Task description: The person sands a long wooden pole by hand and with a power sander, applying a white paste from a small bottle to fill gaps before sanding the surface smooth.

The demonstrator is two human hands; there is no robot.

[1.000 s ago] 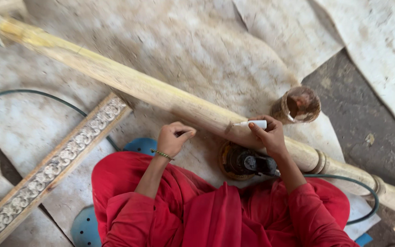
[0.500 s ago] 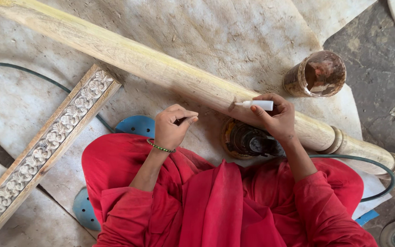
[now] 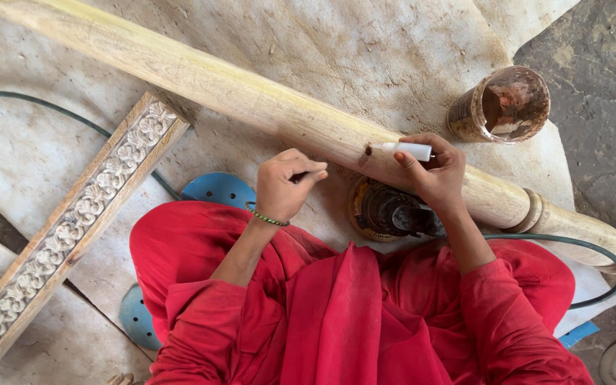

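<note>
A long turned wooden post [image 3: 251,96] lies diagonally across the floor covering. My right hand [image 3: 433,175] grips a small white tube [image 3: 411,150], its nozzle touching a dark brown spot on the post. My left hand [image 3: 285,184], with a green bangle at the wrist, hovers just in front of the post, fingers pinched on something too small to make out. A dusty power sander [image 3: 392,212] rests on the floor between my hands, by my red-clad knees.
A carved flower-pattern wooden strip [image 3: 73,224] lies at the left. A stained can with brown paste [image 3: 502,105] stands behind the post at right. Blue sanding discs [image 3: 219,189] and a green cable [image 3: 58,108] lie on the sheet. Bare dark floor at right.
The view has shifted slightly. My right hand has brought the tube's nozzle down onto the brown spot on the post; my left hand stays close by, fingers still pinched.
</note>
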